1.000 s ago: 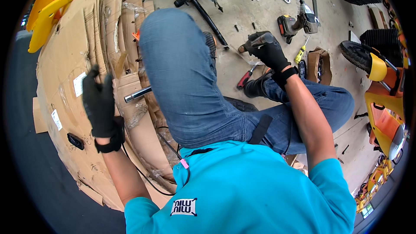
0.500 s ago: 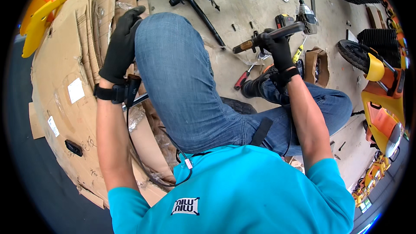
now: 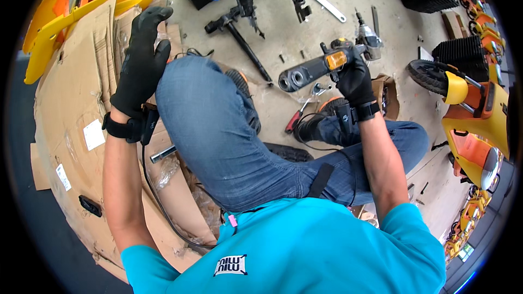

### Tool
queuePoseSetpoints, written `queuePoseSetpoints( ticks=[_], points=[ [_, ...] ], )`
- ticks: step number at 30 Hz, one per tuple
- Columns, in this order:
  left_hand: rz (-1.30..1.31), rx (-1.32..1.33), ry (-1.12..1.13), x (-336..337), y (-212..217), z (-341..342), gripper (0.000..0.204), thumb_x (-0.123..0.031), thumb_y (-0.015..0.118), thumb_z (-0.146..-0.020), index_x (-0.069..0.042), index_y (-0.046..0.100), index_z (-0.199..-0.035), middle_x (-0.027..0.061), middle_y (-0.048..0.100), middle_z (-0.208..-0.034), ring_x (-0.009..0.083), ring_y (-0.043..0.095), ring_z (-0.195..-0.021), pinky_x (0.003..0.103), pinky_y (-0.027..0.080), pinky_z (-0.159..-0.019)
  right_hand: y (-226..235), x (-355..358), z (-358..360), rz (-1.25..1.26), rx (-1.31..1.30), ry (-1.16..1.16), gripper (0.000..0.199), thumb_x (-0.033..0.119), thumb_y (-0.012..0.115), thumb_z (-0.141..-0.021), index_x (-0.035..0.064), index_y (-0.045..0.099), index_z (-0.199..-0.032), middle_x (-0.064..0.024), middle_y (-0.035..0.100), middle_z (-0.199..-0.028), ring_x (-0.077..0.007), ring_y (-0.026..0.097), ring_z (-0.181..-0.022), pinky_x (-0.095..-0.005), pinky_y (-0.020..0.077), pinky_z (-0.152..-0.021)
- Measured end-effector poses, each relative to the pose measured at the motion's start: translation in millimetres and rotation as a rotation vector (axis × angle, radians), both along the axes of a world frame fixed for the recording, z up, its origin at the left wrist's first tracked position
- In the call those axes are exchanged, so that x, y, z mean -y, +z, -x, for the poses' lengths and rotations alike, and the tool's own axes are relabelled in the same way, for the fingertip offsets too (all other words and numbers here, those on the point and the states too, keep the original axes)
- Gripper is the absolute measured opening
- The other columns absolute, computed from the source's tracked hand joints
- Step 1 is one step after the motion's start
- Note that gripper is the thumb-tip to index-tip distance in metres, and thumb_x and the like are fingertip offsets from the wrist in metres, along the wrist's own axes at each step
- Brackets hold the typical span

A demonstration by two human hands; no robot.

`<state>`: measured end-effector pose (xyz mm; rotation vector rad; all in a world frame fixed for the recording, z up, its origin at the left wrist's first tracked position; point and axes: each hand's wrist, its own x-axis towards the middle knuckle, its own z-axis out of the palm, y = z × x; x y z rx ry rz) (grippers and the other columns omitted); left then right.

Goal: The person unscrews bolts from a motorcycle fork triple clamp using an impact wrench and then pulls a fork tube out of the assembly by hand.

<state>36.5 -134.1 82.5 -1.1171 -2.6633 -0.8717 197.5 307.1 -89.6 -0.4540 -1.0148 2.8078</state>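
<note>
In my black-gloved right hand [image 3: 357,80], closed round its right end, is a long black vehicle part [image 3: 311,72]. It has an orange reflector [image 3: 336,60] on it and two round holes at its far left end. The part hangs in the air over the floor, in front of my right foot. My left hand [image 3: 140,65], gloved too, is raised beside my bent left knee, above stacked flattened cardboard [image 3: 81,76]. Its fingers are slightly curled, the thumb stands apart, and nothing is in it.
On the floor lie a black steering tube [image 3: 245,49], a power drill [image 3: 369,38], a red-handled tool [image 3: 293,121] and a long silver wrench [image 3: 325,4]. A small open carton [image 3: 389,95] stands behind my right hand. Yellow scooter bodies [image 3: 474,125] line the right; yellow panels [image 3: 41,54] lie left.
The black part has turned in my right hand, so its reflector and two holes now face me. My left hand has lifted off the knee, its thumb now apart. The view has shifted slightly.
</note>
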Motion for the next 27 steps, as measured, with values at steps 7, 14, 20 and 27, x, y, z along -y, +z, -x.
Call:
queuePoseSetpoints(
  ticks=[7, 14, 20, 27],
  points=[
    [0.094, -0.126, -0.011, 12, 2, -3, 0.058, 0.014, 0.042, -0.078, -0.001, 0.049, -0.134, 0.0206, 0.05, -0.136, 0.0349, 0.044, -0.134, 0.041, 0.032, -0.115, 23, 39, -8, -0.502, -0.038, -0.021, 0.027, 0.032, 0.048, -0.104, 0.0082, 0.054, -0.116, -0.0063, 0.064, -0.11, -0.0185, 0.063, -0.103, -0.0345, 0.0517, -0.093],
    [0.065, -0.037, 0.075, 25, 18, -52, 0.052, 0.013, 0.042, -0.086, -0.001, 0.047, -0.136, 0.0189, 0.049, -0.139, 0.0309, 0.043, -0.136, 0.039, 0.032, -0.115, -19, 51, -12, -1.063, -0.104, 0.167, 0.046, 0.006, 0.069, -0.08, 0.0032, 0.05, -0.122, -0.0087, 0.06, -0.113, -0.0186, 0.061, -0.101, -0.0314, 0.0499, -0.092],
    [0.112, -0.011, 0.122, 32, 22, -67, 0.047, 0.009, 0.04, -0.093, 0.0, 0.046, -0.138, 0.0206, 0.046, -0.141, 0.0326, 0.041, -0.137, 0.041, 0.031, -0.116, -17, 50, -9, -1.043, -0.136, 0.177, 0.033, 0.006, 0.07, -0.079, 0.0047, 0.056, -0.109, -0.0058, 0.064, -0.099, -0.0167, 0.063, -0.094, -0.0311, 0.0513, -0.086],
    [0.134, -0.003, 0.083, 9, 41, -87, 0.046, -0.001, 0.04, -0.099, -0.004, 0.041, -0.145, 0.0161, 0.042, -0.148, 0.0299, 0.039, -0.14, 0.042, 0.028, -0.117, -126, 32, 2, 0.691, 0.304, 0.414, 0.017, 0.018, 0.059, -0.093, 0.0039, 0.055, -0.1, 0.0016, 0.05, -0.068, -0.0106, 0.051, -0.061, -0.023, 0.0452, -0.054]
  ],
)
